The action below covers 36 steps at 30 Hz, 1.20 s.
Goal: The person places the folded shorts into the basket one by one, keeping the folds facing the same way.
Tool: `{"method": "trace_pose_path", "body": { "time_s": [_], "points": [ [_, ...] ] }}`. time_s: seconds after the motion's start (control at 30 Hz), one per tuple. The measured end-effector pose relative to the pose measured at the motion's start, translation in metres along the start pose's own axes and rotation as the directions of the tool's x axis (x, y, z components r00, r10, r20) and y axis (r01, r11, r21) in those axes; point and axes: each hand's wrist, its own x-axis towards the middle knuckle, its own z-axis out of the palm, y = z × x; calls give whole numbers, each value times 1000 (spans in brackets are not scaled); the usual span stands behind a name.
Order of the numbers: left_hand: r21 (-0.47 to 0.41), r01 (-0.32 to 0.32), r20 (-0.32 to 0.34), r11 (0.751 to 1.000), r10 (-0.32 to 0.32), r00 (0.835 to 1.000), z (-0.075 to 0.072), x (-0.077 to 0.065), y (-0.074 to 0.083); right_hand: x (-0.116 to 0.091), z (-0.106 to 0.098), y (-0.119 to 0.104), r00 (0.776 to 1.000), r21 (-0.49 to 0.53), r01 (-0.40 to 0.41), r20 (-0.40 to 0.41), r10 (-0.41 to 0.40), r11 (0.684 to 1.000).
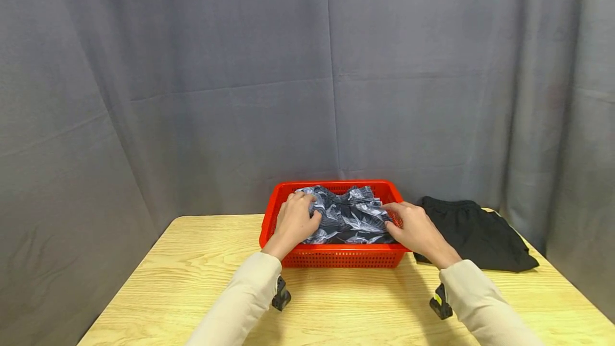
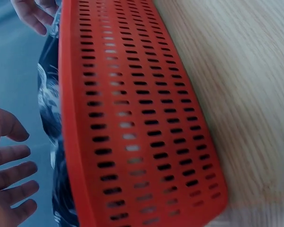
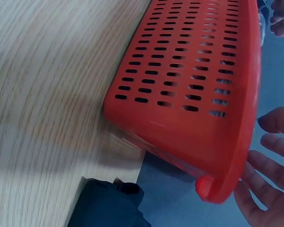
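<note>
A black garment patterned with grey-white leaves (image 1: 346,217) lies spread in the red plastic basket (image 1: 336,260), its ruffled edge toward the back. My left hand (image 1: 294,219) hovers over the garment's left side, fingers spread. In the left wrist view the left hand (image 2: 12,172) shows fingers loosely bent and apart, with nothing between them. At the basket's right end, my right hand (image 1: 414,226) reaches over the rim beside the garment. Its fingers are spread and gently bent in the right wrist view, where the right hand (image 3: 274,177) overlaps the basket's corner and grips nothing.
Black shorts (image 1: 473,235) with a gathered waistband lie flat on the wooden table (image 1: 206,271), right of the basket. A grey curtain (image 1: 240,95) hangs close behind the table. Small black devices hang under both wrists.
</note>
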Motion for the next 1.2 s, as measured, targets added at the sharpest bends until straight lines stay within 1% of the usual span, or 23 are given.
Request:
{"method": "trace_pose_path", "body": {
  "time_s": [0.07,0.3,0.47,0.57,0.67,0.8,0.97,1.2],
  "points": [
    [-9,-1,13,1000,1,1000,0,1,4,-1,-3,0,1000,6,-20,6,20,1000],
    [-128,35,96,991,-23,995,-2,6,19,-5,-16,4,997,8,-80,23,79,997],
    [-153,39,118,987,-20,993,-3,14,27,-7,-24,8,996,0,-92,10,92,996],
    [-162,16,123,987,4,992,-2,19,34,-9,-28,12,995,6,-102,-4,102,995],
    [-172,-7,118,985,27,993,-1,22,41,-12,-31,15,993,5,-114,-17,115,993],
    [-197,-28,84,980,46,995,3,24,52,-15,-35,22,990,-8,-132,-47,131,991],
    [-234,-36,57,972,50,997,15,25,63,-21,-37,32,987,-9,-141,-79,140,990],
    [-306,-70,11,950,77,997,32,23,74,-33,-33,45,979,-21,-179,-101,176,984]
  ]
}}
